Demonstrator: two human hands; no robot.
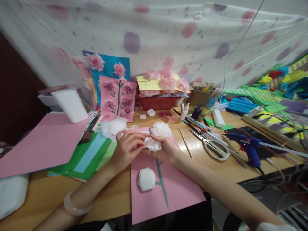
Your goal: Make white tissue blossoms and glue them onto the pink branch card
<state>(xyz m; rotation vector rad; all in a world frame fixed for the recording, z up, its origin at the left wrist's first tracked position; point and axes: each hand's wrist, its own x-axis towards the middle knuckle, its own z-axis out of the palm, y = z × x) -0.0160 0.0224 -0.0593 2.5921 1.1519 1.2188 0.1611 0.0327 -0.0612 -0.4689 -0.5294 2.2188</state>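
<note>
My right hand holds a piece of folded white tissue paper between thumb and fingers, over a pink sheet. Close against it, my left hand has its fingers bent and their tips pinched at the paper's left edge, which the fingers partly hide. Just behind the right hand rests a fluffy white paper flower. Nearer to me on the pink sheet lies a round stack of white tissue, beside a painted grey-green stem. Loose white tissue lies behind my left hand.
Scissors, a wooden stick and a blue glue gun lie to the right. Pink and green sheets cover the left side. Behind stand a flower picture, a red basket and a white glue bottle.
</note>
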